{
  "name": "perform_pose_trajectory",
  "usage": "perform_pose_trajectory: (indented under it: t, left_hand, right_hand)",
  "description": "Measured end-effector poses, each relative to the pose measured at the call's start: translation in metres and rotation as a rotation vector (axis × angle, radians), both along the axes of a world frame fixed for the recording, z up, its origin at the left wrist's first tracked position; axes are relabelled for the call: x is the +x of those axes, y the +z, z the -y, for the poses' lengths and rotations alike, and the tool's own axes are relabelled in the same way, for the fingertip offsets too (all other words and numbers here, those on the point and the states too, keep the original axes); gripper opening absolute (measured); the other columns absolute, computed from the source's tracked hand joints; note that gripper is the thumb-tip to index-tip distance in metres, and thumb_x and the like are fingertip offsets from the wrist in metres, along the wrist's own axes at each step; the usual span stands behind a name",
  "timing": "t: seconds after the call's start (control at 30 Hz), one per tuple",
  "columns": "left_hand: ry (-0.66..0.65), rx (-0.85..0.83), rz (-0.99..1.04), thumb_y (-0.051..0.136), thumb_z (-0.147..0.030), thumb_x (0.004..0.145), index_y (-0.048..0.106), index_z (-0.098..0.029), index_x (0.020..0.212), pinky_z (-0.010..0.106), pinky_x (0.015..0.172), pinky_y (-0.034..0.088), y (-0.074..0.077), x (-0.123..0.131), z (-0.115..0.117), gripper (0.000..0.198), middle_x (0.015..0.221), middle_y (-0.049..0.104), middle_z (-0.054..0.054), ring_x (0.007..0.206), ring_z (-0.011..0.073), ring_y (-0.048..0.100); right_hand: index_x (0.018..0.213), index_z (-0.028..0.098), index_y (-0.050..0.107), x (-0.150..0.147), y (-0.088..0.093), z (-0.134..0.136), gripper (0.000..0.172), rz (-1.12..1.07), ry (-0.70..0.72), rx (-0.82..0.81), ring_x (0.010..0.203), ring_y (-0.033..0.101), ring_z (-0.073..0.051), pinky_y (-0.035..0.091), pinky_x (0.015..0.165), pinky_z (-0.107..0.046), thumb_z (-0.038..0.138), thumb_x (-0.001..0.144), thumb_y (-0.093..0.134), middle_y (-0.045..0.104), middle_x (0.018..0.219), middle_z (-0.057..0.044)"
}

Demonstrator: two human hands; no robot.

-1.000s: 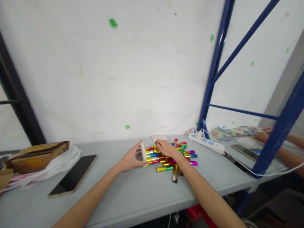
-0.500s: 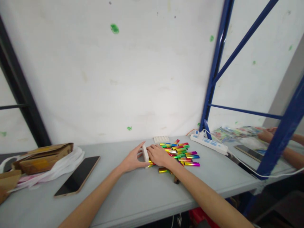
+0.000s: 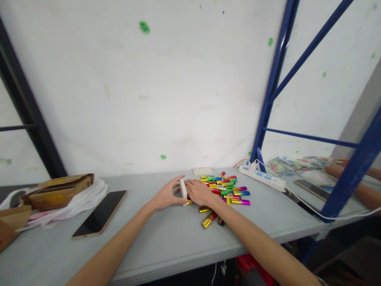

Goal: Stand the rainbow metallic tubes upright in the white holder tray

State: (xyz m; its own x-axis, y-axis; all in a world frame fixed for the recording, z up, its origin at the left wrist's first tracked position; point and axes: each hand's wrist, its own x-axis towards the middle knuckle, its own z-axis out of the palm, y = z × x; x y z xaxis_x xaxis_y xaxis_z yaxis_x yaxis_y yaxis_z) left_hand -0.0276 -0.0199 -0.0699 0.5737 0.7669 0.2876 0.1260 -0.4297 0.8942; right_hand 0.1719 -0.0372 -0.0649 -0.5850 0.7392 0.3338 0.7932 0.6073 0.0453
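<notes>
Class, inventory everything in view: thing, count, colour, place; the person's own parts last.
Wall: one, white, green-marked, behind
Table: one, grey, along the wall
Rack: one, blue, right
Post: one, black, left
Metallic sticks: many, multicoloured, heaped on the table
Narrow block: one, white, left of the sticks
Tray: one, white, by the wall
Smartphones: two, black-screened, one left, one beyond the rack
Cardboard: count unclear, brown, far left
Plastic bag: one, white, beside the cardboard
Power strip: one, white, right of the sticks
Cables: several, mostly white, right
Printed material: uncountable, multicoloured, beyond the rack
Unclear object: one, red, below the table
Co-worker's arms: two, bare, far right
Forearms: two, bare, bottom
Left hand: one, bare, fingers on the block
Right hand: one, bare, beside the block
</notes>
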Motion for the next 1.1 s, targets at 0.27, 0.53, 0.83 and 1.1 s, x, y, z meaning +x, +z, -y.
perform_pose_trajectory:
  t: [0.27, 0.53, 0.83, 1.1]
  left_hand:
    - [0.033, -0.037, -0.032, 0.091, -0.031, 0.064, 0.036, -0.026, 0.152, 0.053, 0.118, 0.037, 0.007, -0.011, 0.005, 0.104, 0.158, 0.038, 0.016, 0.143, 0.0320, 0.043]
    - [-0.002, -0.111, 0.019, 0.092, -0.028, 0.061, 0.035, -0.025, 0.153, 0.054, 0.118, 0.037, 0.009, -0.005, 0.006, 0.108, 0.155, 0.043, 0.017, 0.143, 0.0332, 0.042]
    - [0.011, -0.088, 0.010, 0.091, -0.030, 0.061, 0.035, -0.026, 0.152, 0.055, 0.117, 0.037, 0.006, -0.011, 0.004, 0.107, 0.153, 0.044, 0.017, 0.142, 0.0339, 0.043]
    - [0.025, -0.003, -0.154, 0.089, -0.040, 0.064, 0.026, -0.026, 0.154, 0.051, 0.118, 0.036, 0.012, -0.038, -0.006, 0.110, 0.156, 0.040, 0.018, 0.141, 0.0315, 0.045]
  right_hand:
    - [0.135, 0.018, 0.054, 0.012, 0.005, 0.003, 0.039, -0.113, -0.118, -0.036, 0.119, 0.059, -0.023, 0.040, 0.106, -0.041, 0.026, 0.106, 0.029, 0.065, 0.130, -0.013]
    - [0.127, 0.017, 0.059, -0.003, -0.001, 0.009, 0.035, -0.036, -0.055, -0.026, 0.123, 0.055, -0.024, 0.039, 0.106, -0.042, 0.028, 0.105, 0.033, 0.063, 0.132, -0.013]
    - [0.121, 0.016, 0.059, -0.005, 0.003, 0.014, 0.032, 0.013, 0.006, 0.026, 0.121, 0.055, -0.027, 0.039, 0.106, -0.047, 0.027, 0.105, 0.034, 0.065, 0.127, -0.013]
    - [0.116, 0.016, 0.062, -0.005, 0.003, 0.014, 0.032, -0.034, -0.018, -0.020, 0.115, 0.059, -0.025, 0.040, 0.105, -0.047, 0.029, 0.106, 0.035, 0.068, 0.119, -0.013]
